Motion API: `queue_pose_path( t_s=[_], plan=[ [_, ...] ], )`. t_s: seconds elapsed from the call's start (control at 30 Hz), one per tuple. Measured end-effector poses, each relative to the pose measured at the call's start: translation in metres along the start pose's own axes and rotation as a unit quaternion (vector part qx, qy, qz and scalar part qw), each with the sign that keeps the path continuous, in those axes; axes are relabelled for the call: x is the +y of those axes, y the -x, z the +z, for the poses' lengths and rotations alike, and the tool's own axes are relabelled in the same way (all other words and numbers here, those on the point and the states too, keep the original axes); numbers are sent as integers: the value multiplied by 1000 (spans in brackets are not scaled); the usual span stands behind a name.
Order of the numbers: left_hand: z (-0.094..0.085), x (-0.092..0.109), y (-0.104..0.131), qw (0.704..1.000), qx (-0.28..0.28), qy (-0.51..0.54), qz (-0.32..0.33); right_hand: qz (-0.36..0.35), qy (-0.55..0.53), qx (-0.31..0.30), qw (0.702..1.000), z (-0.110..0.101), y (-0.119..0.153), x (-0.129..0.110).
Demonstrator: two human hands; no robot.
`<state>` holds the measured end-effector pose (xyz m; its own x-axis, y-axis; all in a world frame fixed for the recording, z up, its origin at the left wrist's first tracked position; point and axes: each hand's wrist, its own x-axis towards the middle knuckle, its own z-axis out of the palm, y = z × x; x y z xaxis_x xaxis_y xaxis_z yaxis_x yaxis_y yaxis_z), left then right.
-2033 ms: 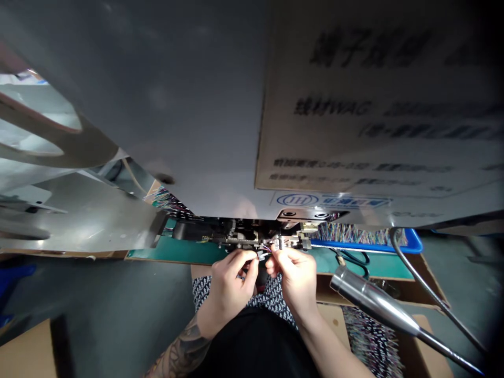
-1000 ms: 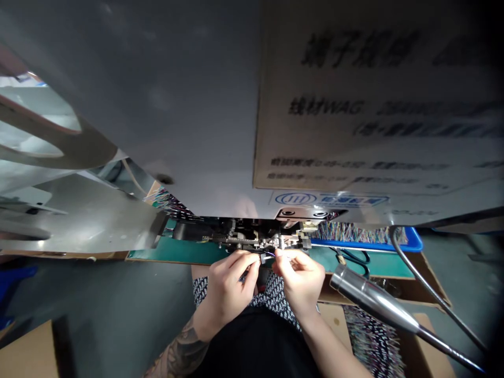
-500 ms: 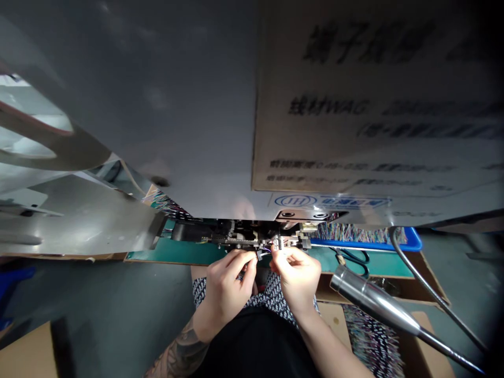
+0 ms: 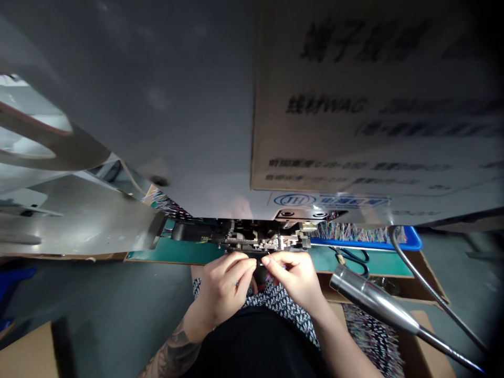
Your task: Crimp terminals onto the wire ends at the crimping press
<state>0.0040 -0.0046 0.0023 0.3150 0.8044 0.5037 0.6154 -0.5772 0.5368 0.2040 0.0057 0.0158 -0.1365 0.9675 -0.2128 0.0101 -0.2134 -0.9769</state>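
A large grey machine (image 4: pixel 177 115) fills the upper view, its metal mechanism (image 4: pixel 271 242) showing along the lower edge. Just below that mechanism, my left hand (image 4: pixel 228 281) is closed in a pinch, and what it holds is too small to name. To its right, my right hand (image 4: pixel 295 275) pinches a thin wire (image 4: pixel 269 255) between thumb and forefinger. The fingertips of both hands face each other with a small gap between them.
A blue tray (image 4: pixel 413 241) of many thin coloured wires stands right of the mechanism on the green table (image 4: pixel 181 252). Black-handled scissors (image 4: pixel 354 257) lie before it. A metal lamp (image 4: pixel 374 299) reaches in from the lower right. More wires (image 4: pixel 370 336) lie in a box below.
My right hand has drawn back from the mechanism, down toward my body. My left hand has shifted slightly left, its fingers still pinched together.
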Motion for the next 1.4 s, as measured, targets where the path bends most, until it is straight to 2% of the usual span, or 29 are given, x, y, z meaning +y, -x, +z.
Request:
queue_pose_path(
  t_s=[0.1,0.2,0.27,0.33,0.5,0.67,0.83,1.07,1.27,1.33,1.4],
  plan=[
    [-5,3,-2,989,-59,96,-94,14,-37,-6,999,-5,1,1],
    [-7,5,-5,954,-103,207,-191,16,-56,3,998,-5,2,2],
    [-8,5,-6,926,-117,273,-233,11,-64,16,998,-2,4,2],
    [-7,6,-8,916,-115,297,-246,-2,-73,44,996,2,5,3],
    [1,13,-9,957,-40,207,-200,-41,-71,142,986,15,6,3],
    [12,16,-6,985,7,89,-145,-33,-54,176,982,20,3,8],
    [15,15,-5,992,29,53,-114,-40,-63,183,980,21,-2,13],
    [15,17,-6,990,36,47,-130,-13,-66,190,979,27,0,1],
    [13,12,-5,995,38,32,-85,-13,-55,200,978,28,1,1],
    [12,10,-4,997,38,25,-69,-27,-45,192,980,27,0,1],
    [9,8,-4,998,39,19,-49,-32,-30,156,987,23,0,0]
  ],
)
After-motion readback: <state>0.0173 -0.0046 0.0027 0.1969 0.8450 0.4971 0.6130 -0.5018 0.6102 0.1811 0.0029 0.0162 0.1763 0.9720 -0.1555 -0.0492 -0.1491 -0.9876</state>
